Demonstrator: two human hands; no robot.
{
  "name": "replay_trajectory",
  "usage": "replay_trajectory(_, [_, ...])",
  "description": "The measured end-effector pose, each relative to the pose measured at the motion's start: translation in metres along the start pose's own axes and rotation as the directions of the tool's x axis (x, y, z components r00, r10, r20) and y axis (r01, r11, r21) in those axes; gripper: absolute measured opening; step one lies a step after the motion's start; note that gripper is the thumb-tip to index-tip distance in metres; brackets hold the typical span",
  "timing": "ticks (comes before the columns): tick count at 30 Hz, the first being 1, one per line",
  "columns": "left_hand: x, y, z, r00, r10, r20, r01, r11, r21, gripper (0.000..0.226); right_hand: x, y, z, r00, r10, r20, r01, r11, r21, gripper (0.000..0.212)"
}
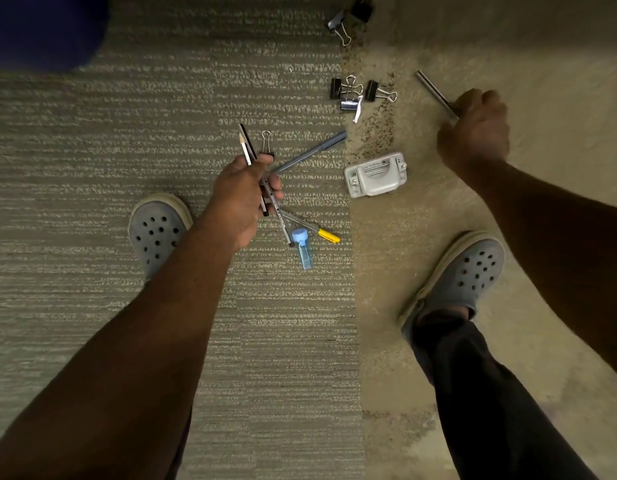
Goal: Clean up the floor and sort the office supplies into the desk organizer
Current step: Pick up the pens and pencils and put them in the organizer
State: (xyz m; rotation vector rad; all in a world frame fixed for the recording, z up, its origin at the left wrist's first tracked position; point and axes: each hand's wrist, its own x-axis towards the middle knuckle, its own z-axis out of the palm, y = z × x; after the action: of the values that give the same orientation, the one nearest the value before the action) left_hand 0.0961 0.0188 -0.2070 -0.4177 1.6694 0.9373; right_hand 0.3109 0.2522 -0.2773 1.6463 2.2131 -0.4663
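Note:
My left hand is shut on a bunch of pens and pencils, their tips pointing away from me. My right hand is shut on a dark grey pen low over the floor at the right. On the carpet lie a grey pen, a yellow-capped pen, a small blue glue bottle and a grey stapler. A lone binder clip lies just beyond my left hand. Three binder clips lie clustered further off, and two more binder clips near the top edge.
My two feet in grey perforated clogs stand at left and right of the scattered items. A seam runs between striped carpet and plain tan carpet. A blurred dark blue shape fills the top left corner.

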Motion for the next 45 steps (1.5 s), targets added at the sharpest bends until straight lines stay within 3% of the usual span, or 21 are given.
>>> replay_trajectory(4, [-0.003, 0.000, 0.007, 0.999, 0.001, 0.046, 0.003, 0.997, -0.074, 0.022, 0.005, 0.005, -0.001, 0.997, -0.067, 0.022, 0.068, 0.997, -0.040, 0.028])
replay_trajectory(9, [-0.004, -0.001, 0.009, 0.996, -0.011, 0.085, 0.022, 0.991, -0.128, 0.020, -0.008, -0.015, -0.005, 0.996, 0.064, -0.069, -0.037, 0.938, 0.344, 0.023])
replay_trajectory(14, [-0.001, 0.001, 0.010, 0.994, -0.015, 0.106, 0.027, 0.993, -0.113, 0.016, -0.075, -0.084, -0.013, 0.993, -0.118, 0.027, 0.077, 0.790, 0.608, 0.009])
replay_trajectory(16, [-0.001, 0.004, 0.011, 0.994, -0.006, 0.110, 0.016, 0.995, -0.094, 0.022, -0.107, -0.110, -0.013, 0.965, -0.226, 0.132, 0.062, 0.687, 0.724, 0.018])
replay_trajectory(19, [-0.001, 0.010, 0.010, 0.994, 0.011, 0.113, -0.009, 1.000, -0.025, 0.040, -0.140, -0.137, 0.001, 0.917, -0.335, 0.215, 0.089, 0.699, 0.710, 0.011])
replay_trajectory(21, [-0.001, 0.012, 0.007, 0.996, 0.019, 0.088, -0.021, 1.000, 0.021, 0.037, -0.152, -0.149, 0.010, 0.917, -0.319, 0.238, 0.063, 0.707, 0.705, 0.004])
replay_trajectory(24, [0.001, 0.012, 0.002, 0.999, 0.037, -0.002, -0.037, 0.998, 0.049, 0.027, -0.159, -0.158, 0.017, 0.929, -0.319, 0.188, 0.100, 0.705, 0.703, 0.009])
replay_trajectory(26, [0.006, 0.009, -0.006, 0.990, 0.070, -0.120, -0.055, 0.991, 0.120, 0.028, -0.159, -0.156, 0.024, 0.940, -0.253, 0.229, 0.031, 0.733, 0.680, 0.022])
replay_trajectory(27, [0.008, 0.007, -0.011, 0.981, 0.090, -0.171, -0.063, 0.985, 0.159, 0.030, -0.159, -0.153, 0.030, 0.941, -0.169, 0.294, -0.072, 0.748, 0.660, 0.029])
replay_trajectory(28, [0.010, 0.006, -0.016, 0.972, 0.106, -0.209, -0.069, 0.982, 0.174, 0.032, -0.159, -0.148, 0.036, 0.914, -0.047, 0.403, -0.242, 0.734, 0.634, 0.033])
replay_trajectory(29, [0.012, 0.005, -0.020, 0.965, 0.112, -0.236, -0.074, 0.984, 0.164, 0.033, -0.159, -0.143, 0.042, 0.837, 0.098, 0.539, -0.465, 0.647, 0.604, 0.031])
replay_trajectory(31, [0.013, 0.004, -0.026, 0.958, 0.113, -0.265, -0.082, 0.989, 0.126, 0.033, -0.163, -0.135, 0.048, 0.539, 0.268, 0.799, -0.837, 0.277, 0.471, 0.025])
replay_trajectory(32, [0.014, 0.002, -0.028, 0.957, 0.116, -0.265, -0.085, 0.989, 0.124, 0.033, -0.165, -0.131, 0.052, 0.432, 0.289, 0.854, -0.902, 0.144, 0.408, 0.025])
replay_trajectory(33, [0.014, 0.001, -0.029, 0.959, 0.124, -0.256, -0.092, 0.987, 0.133, 0.033, -0.167, -0.129, 0.057, 0.374, 0.296, 0.879, -0.926, 0.072, 0.370, 0.026])
replay_trajectory(36, [0.015, -0.005, -0.032, 0.967, 0.150, -0.207, -0.122, 0.982, 0.145, 0.033, -0.169, -0.128, 0.069, 0.271, 0.290, 0.918, -0.955, -0.042, 0.295, 0.025])
replay_trajectory(39, [0.017, -0.006, -0.034, 0.972, 0.127, -0.198, -0.107, 0.988, 0.109, 0.034, -0.168, -0.131, 0.078, 0.174, 0.265, 0.949, -0.940, -0.242, 0.240, 0.016])
replay_trajectory(43, [0.019, -0.005, -0.036, 0.973, 0.129, -0.191, -0.109, 0.988, 0.113, 0.034, -0.172, -0.134, 0.081, 0.173, 0.293, 0.940, -0.886, -0.370, 0.279, 0.015])
replay_trajectory(45, [0.020, -0.004, -0.036, 0.975, 0.133, -0.177, -0.108, 0.983, 0.146, 0.030, -0.170, -0.136, 0.080, 0.240, 0.370, 0.897, -0.887, -0.293, 0.358, 0.016])
